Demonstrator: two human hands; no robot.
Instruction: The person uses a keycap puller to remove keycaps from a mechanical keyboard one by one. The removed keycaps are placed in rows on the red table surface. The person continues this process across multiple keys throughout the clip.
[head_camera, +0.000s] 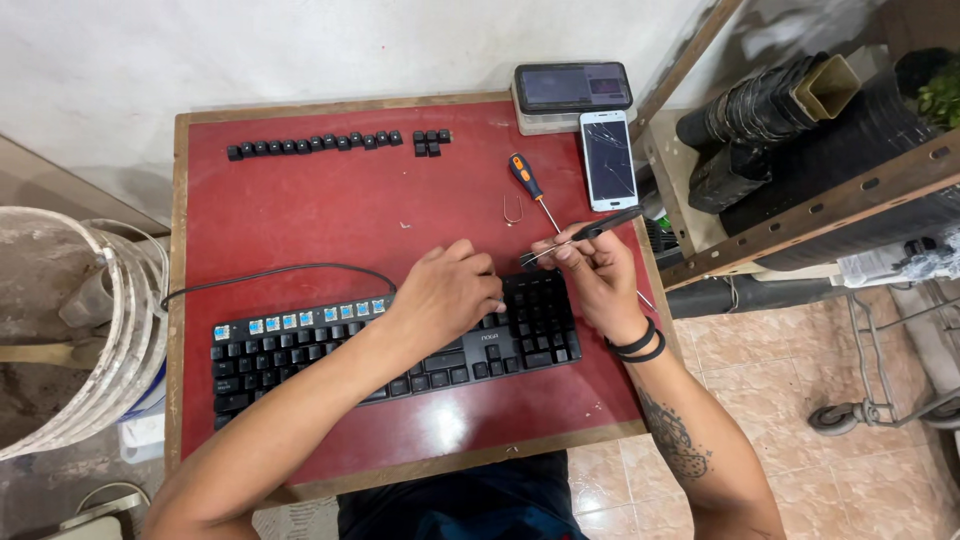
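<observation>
A black mechanical keyboard (400, 345) lies on a red-topped table (300, 210), slightly skewed, with its cable (270, 272) looping off toward the left edge. Most of the top row stands bare, blue switch stems (300, 320) exposed where caps are missing. The left hand (445, 290) rests on the upper middle of the board, fingers curled and pressing down, apparently to steady it; whether it pinches anything cannot be told. The right hand (595, 280) is closed around a slim black keycap tool (585, 235), its wire end directed at the board's upper right corner, just beside the left fingertips. Two dark bands circle the right wrist.

Removed keycaps (330, 144) sit in an orderly line along the far side of the table, with a small cluster to the right, seemingly kept in sequence and clear of the working area. An orange-and-black screwdriver (530, 190) and a bent wire clip (512, 210) lie between that row and the hands, within reach. A white phone with a cracked screen (607, 160) and a dark device on a pale box (570, 90) occupy the far right corner. A plastic bucket (70, 330) stands left of the table, metal shelving (800, 210) to the right
</observation>
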